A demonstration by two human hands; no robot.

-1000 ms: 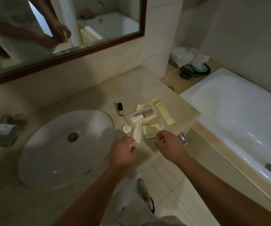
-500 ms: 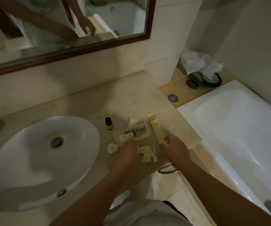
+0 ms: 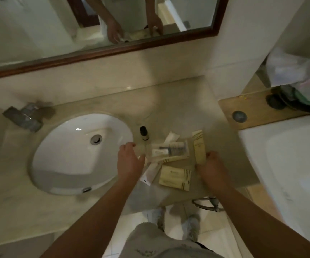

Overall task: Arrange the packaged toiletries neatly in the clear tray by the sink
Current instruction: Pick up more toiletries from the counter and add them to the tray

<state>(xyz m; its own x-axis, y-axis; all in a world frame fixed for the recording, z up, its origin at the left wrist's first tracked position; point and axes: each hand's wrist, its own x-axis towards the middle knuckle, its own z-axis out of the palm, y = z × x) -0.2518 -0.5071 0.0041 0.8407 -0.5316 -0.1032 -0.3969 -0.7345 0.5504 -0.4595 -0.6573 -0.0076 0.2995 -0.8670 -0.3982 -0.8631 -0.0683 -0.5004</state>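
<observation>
Sachets, thin cream paper packets [image 3: 175,177] beside the clear plastic tray [image 3: 170,149] on the beige counter [image 3: 178,112], look light and floppy; pinch edges. Left hand [image 3: 130,161] open; right hand [image 3: 211,169] possibly pinching the long cream packet [image 3: 199,146].

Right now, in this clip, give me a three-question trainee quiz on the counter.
1. True or false: the small dark bottle lies inside the sink.
2. The right hand touches which item? A) long yellow packet B) dark bottle C) tap
3. Which hand is at the clear tray's sink-side edge?

Key: 1. False, it stands on the counter. 2. A. 3. The left hand.
</observation>
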